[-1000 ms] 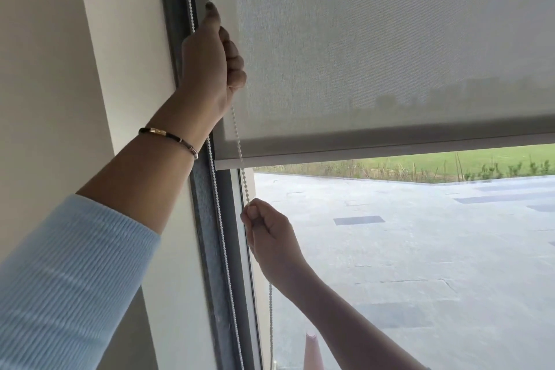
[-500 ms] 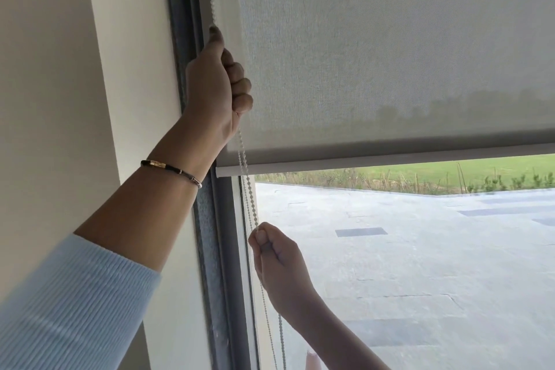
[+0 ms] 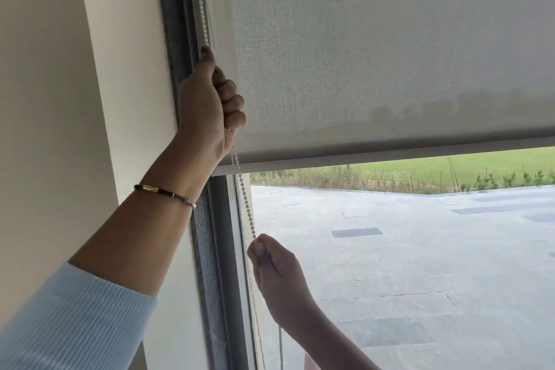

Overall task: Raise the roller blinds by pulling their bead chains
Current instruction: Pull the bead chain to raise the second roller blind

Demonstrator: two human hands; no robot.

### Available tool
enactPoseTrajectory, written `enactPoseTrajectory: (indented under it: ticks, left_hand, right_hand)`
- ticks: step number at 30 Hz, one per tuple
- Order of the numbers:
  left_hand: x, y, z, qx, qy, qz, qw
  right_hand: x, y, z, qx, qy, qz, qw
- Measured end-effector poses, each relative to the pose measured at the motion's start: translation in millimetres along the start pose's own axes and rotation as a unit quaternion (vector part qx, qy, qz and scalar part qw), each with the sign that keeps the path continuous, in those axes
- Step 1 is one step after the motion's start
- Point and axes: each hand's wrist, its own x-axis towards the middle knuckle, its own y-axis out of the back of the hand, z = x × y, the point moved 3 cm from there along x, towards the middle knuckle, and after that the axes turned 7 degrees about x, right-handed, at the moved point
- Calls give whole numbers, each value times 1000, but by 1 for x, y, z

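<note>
1. The bead chain [image 3: 202, 9] is a string of small white beads. It runs down the left side of the window, just beside the dark frame [image 3: 172, 39], passes through both hands and hangs on toward the bottom edge of the view.
2. The roller blind [image 3: 390, 54] is a pale grey, fine-woven fabric, thin enough that a faint line of trees shows through it. It covers the upper part of the window; its lower edge ends in a straight light grey bottom bar [image 3: 390, 156].
3. The left hand [image 3: 210, 99] is high on the chain, in front of the blind's left edge. Its fingers are curled into a fist round the chain, thumb pointing up along it.
4. The right hand [image 3: 276, 273] is lower, below the bottom bar, in front of the bare glass. Thumb and curled forefinger pinch the chain, and the rest of the fingers are folded in.
5. The left wrist carries a dark cord bracelet [image 3: 165, 194] with a gold bead; a light blue ribbed sleeve [image 3: 75, 318] is pushed up the forearm.
6. To the left is a cream wall [image 3: 45, 99]. Through the glass lie grey paving [image 3: 420, 249] and a strip of grass [image 3: 450, 165].
</note>
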Motion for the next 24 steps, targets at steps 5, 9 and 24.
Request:
enactPoseTrajectory:
  ticks: [5, 9, 24]
  left_hand:
    - [-6, -2, -2, 1, -2, 8, 1000]
    - [-8, -3, -1, -5, -1, 4, 1000]
    - [-24, -4, -2, -2, -2, 18, 1000]
  right_hand:
    - [-4, 0, 0, 18, -2, 3, 1000]
    - [-5, 4, 1, 13, 5, 5, 1000]
    - [-16, 7, 4, 0, 10, -2, 1000]
